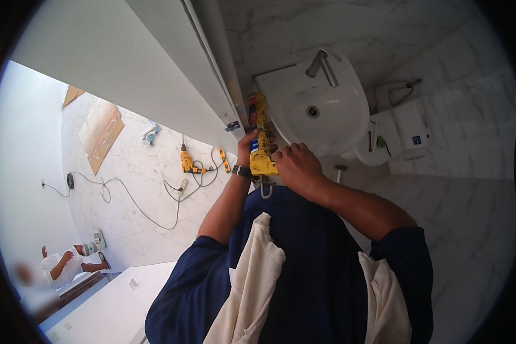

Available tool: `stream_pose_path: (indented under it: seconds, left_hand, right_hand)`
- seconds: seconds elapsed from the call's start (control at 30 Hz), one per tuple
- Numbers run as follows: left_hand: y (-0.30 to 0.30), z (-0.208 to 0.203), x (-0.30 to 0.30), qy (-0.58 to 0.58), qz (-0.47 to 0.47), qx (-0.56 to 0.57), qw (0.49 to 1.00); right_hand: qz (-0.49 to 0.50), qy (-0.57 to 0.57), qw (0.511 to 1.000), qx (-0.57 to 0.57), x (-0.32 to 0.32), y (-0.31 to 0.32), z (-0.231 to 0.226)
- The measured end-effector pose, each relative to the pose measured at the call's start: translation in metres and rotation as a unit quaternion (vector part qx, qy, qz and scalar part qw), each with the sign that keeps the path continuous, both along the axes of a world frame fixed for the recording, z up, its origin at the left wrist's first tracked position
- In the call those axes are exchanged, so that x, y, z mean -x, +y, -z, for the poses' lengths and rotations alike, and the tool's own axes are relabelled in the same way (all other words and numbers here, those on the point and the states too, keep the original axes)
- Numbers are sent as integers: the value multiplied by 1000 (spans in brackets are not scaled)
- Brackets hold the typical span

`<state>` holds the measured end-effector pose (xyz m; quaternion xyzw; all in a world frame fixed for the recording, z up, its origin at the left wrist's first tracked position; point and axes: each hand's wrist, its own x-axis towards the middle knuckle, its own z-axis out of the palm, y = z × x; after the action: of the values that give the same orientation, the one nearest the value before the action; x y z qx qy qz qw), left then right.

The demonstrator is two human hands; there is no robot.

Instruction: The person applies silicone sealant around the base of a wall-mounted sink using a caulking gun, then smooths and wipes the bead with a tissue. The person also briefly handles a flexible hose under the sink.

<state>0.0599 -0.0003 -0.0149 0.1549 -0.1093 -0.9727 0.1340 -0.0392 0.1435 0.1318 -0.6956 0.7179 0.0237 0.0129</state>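
Note:
A yellow caulking gun [262, 165] points away from me in front of my chest, its barrel lying between the door edge and the washbasin. My left hand [244, 147] is wrapped round the barrel from the left side. On the handle end my right hand [297, 166] is closed, fingers curled; the trigger is hidden beneath it. A bent metal rod end [266, 192] sticks out of the gun toward my body. The nozzle tip cannot be made out against the door frame.
Close on the left stands a white door [155, 74] with a metal latch [232, 126]. Right are a washbasin [295, 109], faucet [323, 66] and toilet [407, 132]. A yellow drill [188, 162], cables and a cardboard sheet [100, 135] lie on the floor. Another person [63, 266] sits at far left.

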Motion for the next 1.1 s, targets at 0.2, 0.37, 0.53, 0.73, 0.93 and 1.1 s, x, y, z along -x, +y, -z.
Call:
stream_pose_path:
  seconds: [0.2,0.37,0.53,0.73,0.93,1.1]
  left_hand:
    - [-6,-7,2,-27,-6,41,999]
    - [-7,0,3,-20,-2,33,999]
    - [-10,8,3,15,0,9,1000]
    - [-9,3,2,-9,-12,26,1000]
    - [-8,0,2,-13,-13,28,999]
    - [-7,-1,3,20,-6,4,1000]
  right_hand:
    - [4,-2,1000,-12,2,-5,-6]
    - [6,1,1000,-14,1,-4,-8]
    - [12,-5,1000,-9,1,-4,-9]
    - [8,6,1000,5,0,-3,-7]
    - [10,-2,999,35,0,-1,-4]
    - [11,-9,999,47,0,0,-4]
